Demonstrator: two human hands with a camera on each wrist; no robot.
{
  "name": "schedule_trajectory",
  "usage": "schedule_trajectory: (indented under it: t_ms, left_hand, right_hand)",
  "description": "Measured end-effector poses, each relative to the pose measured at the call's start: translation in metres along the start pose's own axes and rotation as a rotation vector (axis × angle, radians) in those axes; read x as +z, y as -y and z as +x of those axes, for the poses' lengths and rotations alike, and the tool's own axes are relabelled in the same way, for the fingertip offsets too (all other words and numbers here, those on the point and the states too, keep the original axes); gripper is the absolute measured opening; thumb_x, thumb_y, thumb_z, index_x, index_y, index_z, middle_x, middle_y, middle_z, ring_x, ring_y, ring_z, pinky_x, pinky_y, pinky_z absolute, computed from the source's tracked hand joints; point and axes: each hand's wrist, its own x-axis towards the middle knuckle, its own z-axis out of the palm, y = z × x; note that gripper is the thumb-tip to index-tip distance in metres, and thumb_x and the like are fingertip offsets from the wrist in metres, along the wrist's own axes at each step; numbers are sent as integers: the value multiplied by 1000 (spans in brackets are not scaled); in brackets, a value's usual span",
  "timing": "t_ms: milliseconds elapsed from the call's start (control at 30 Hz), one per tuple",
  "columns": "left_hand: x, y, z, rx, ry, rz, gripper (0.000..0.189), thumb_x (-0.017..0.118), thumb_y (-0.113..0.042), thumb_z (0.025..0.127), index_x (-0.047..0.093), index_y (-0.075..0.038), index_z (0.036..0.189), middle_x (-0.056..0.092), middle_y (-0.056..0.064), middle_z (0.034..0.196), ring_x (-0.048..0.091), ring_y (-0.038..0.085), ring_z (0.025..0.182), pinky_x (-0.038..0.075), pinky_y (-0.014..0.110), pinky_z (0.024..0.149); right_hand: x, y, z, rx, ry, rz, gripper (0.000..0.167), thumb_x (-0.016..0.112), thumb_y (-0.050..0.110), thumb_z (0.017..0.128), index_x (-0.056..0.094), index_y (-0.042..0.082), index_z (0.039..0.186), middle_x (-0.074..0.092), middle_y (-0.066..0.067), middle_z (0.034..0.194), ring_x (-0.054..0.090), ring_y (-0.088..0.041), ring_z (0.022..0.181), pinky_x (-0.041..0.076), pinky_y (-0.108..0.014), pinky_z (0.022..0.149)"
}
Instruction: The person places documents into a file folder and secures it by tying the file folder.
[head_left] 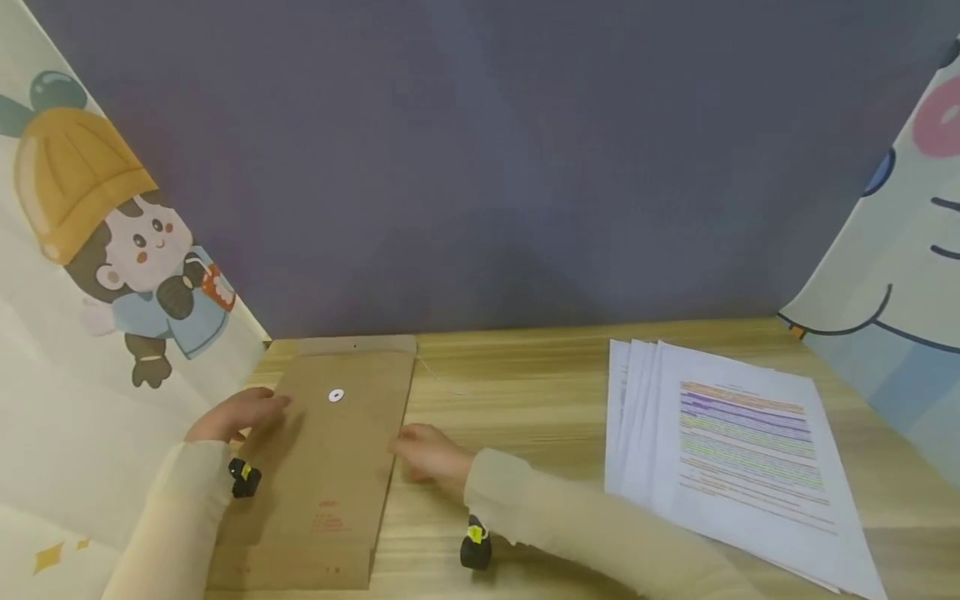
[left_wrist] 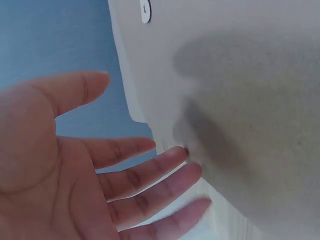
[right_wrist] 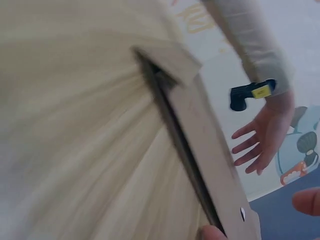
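A brown kraft-paper document envelope (head_left: pixel 348 450) lies lengthwise on the table, with a white button (head_left: pixel 336 395) near its far end and a thin string (head_left: pixel 438 375) trailing off to the right. My left hand (head_left: pixel 238 412) is at the envelope's left edge, fingers spread and palm empty in the left wrist view. Opposite, my right hand (head_left: pixel 431 454) is at the right edge. In the right wrist view a fingertip (right_wrist: pixel 212 233) of it is right at that edge, while another digit stands apart. The envelope's near end shows a folded flap (right_wrist: pixel 172 62) with a dark gap along the side.
Several printed sheets (head_left: pixel 735 467) lie fanned in a stack on the right of the wooden table (head_left: pixel 517 375), the top one marked with coloured highlighting. A dark grey panel (head_left: pixel 487 167) stands behind, and cartoon-printed walls (head_left: pixel 90 417) flank the table.
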Motion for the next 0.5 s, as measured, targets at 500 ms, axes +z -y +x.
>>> schedule_trajectory:
  t_ms: [500]
  left_hand:
    - [4,14,16,-34,-51,7,72,34,-44,98,33,22,125,41,39,121,48,49,105,50,52,73]
  right_hand:
    - [19,4,5,82,-127,289,54,55,8,82,40,-13,130,42,-30,130,37,-48,122,45,-59,88]
